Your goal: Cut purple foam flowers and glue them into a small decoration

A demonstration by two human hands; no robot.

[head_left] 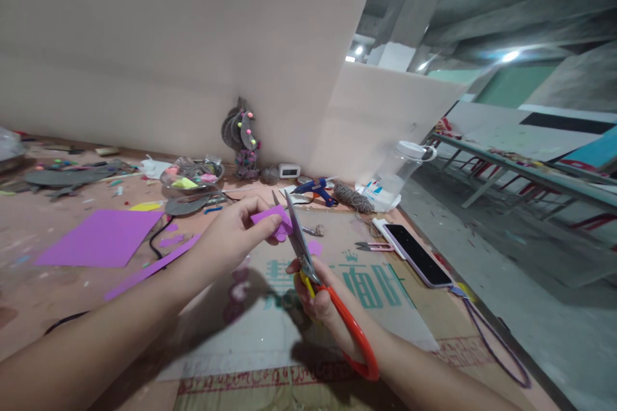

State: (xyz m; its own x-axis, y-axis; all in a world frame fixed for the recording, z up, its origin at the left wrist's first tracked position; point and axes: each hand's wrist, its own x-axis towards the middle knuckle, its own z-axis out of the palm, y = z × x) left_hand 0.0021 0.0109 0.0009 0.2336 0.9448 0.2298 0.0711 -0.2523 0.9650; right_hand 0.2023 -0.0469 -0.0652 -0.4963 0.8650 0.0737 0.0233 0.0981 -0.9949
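Pinched between the thumb and fingers of my left hand (253, 223) is a small piece of purple paper (270, 217). My right hand (332, 308) grips a pair of scissors (299, 241) with red handles and a bit of yellow near the pivot. The blades are apart and point up and away, with the paper's right edge at them; whether they touch it I cannot tell. A larger purple sheet (101, 237) and a purple strip (154, 268) lie to the left. Purple scraps (314, 248) lie on the printed sheet under my hands.
Behind my hands stand a bowl of scraps (193, 176), a grey ornament with pins (241, 131), a blue glue gun (318, 191) and grey yarn (353, 198). At the right are a clear jug (393, 173), thread snips (375, 246) and a phone (418, 254). White panels (193, 64) close off the back.
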